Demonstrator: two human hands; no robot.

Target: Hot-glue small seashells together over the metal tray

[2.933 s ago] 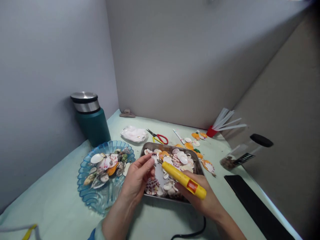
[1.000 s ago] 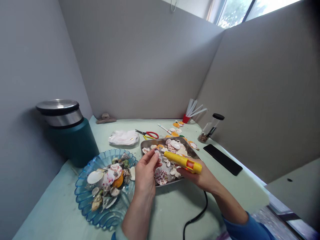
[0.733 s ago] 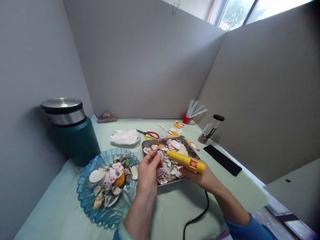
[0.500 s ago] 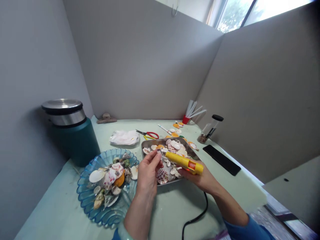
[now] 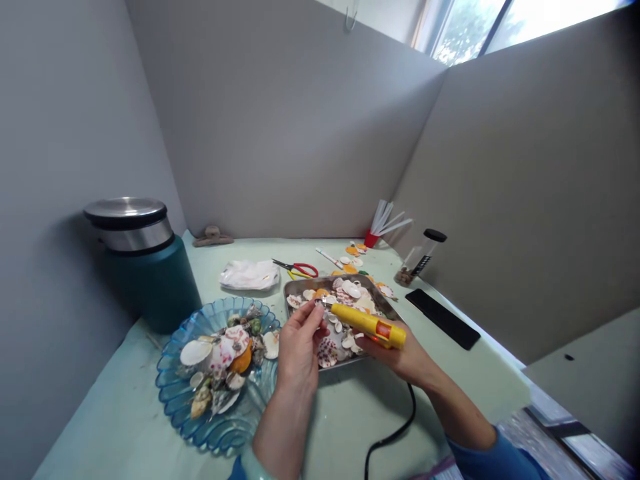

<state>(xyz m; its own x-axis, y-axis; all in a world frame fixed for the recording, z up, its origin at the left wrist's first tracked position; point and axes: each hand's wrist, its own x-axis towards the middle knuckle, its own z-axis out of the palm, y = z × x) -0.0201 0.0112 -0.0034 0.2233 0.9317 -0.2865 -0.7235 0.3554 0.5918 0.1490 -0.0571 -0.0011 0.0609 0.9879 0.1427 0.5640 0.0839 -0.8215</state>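
My right hand [image 5: 400,357] is closed round a yellow glue gun [image 5: 367,323] with an orange trigger and a black cord [image 5: 390,437]. Its nozzle points left at the fingertips of my left hand [image 5: 299,343]. That hand pinches a small pale piece, too small to name, over the metal tray [image 5: 300,288] of seashells. A blue glass dish [image 5: 220,427] with more shells sits just left of my left hand.
A teal flask [image 5: 145,273] with a steel lid stands at the left. Behind the tray lie a white cloth [image 5: 249,274], red-handled scissors [image 5: 300,269], loose shells and a red cup of white sticks [image 5: 383,223]. A black-capped jar [image 5: 421,257] and a black phone [image 5: 441,319] lie at the right.
The view swung up and right since the oldest frame. Over the last second both hands stayed above the tray, with the glue gun's nozzle kept at my left fingertips.
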